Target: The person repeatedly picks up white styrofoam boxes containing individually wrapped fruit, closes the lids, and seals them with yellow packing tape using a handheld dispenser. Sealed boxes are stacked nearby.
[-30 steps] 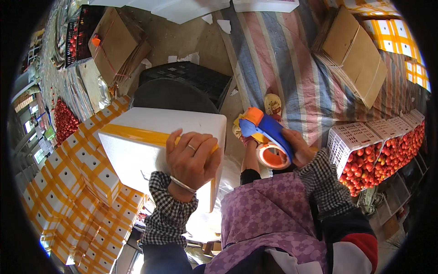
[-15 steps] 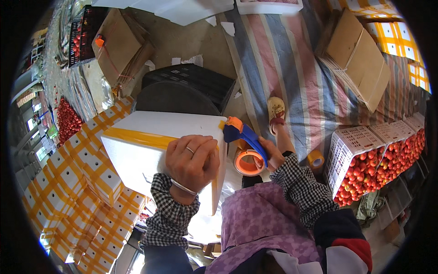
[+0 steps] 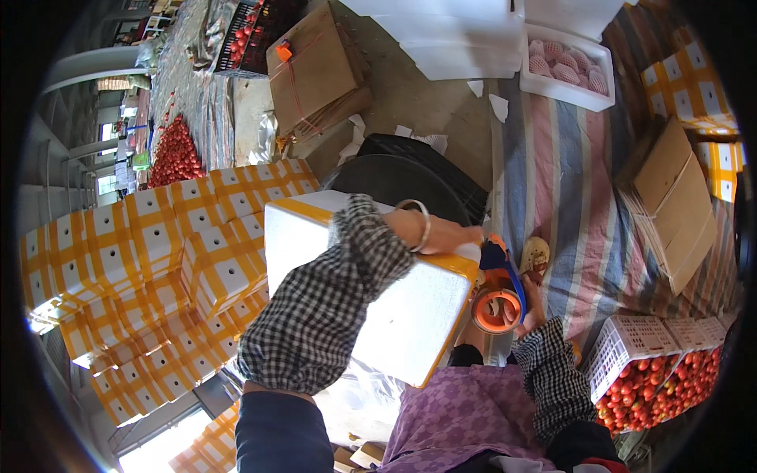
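- Taped boxes (image 3: pixel 158 236) stand stacked at the left; a striped sheet (image 3: pixel 552 181) covers the floor ahead, and crates (image 3: pixel 627 347) of tomatoes (image 3: pixel 658 386) sit at the right.
- One white box (image 3: pixel 406 327), yellow tape (image 3: pixel 303 209) along its edge, stands before the person, near a black crate (image 3: pixel 394 148).
- Left hand (image 3: pixel 453 238) lies over the box's top at the far right corner; its finger spread cannot be told.
- Right hand (image 3: pixel 535 306) grips the blue dispenser (image 3: pixel 516 285), just beside that corner.
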Demonstrator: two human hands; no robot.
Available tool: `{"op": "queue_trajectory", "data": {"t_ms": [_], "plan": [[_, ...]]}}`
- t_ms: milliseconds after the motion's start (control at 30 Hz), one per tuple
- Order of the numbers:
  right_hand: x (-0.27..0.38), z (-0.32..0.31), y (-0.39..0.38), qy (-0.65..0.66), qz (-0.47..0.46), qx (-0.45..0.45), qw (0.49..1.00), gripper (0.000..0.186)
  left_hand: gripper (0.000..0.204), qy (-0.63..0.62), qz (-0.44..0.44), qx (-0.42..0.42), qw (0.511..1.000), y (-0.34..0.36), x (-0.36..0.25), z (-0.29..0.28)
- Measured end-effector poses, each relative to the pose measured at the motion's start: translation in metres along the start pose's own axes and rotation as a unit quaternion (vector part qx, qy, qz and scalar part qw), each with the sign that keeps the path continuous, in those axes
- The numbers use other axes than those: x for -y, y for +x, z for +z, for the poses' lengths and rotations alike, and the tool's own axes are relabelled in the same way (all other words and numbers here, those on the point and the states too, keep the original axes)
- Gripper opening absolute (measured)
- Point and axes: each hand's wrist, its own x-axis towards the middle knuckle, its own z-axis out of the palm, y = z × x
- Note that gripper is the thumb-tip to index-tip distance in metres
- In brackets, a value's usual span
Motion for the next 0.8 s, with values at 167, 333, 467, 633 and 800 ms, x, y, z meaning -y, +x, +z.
{"op": "queue_trajectory", "data": {"t_ms": [167,333,467,633,800], "plan": [[0.0,-0.04,0.022,0.03,-0.013,0.045,0.998,0.034,0.079,-0.166,-0.237,-0.222,0.931,-0.075,0.065,0.021],[0.012,-0.022,0.028,0.025,0.007,0.039,0.999,0.032,0.025,0.144,-0.225,-0.478,0.837,-0.144,0.171,0.092],[0.031,0.005,0.033,-0.001,0.037,0.198,0.979,0.035,0.025,0.148,-0.239,-0.679,0.678,-0.138,0.214,0.158],[0.062,0.055,0.039,-0.042,-0.017,0.055,0.997,0.032,0.045,-0.115,-0.28,-0.757,0.579,-0.12,0.178,0.19],[0.111,0.061,0.081,-0.129,0.056,0.224,0.964,0.038,0.071,0.157,-0.203,-0.662,0.704,-0.086,0.064,0.18]]}}
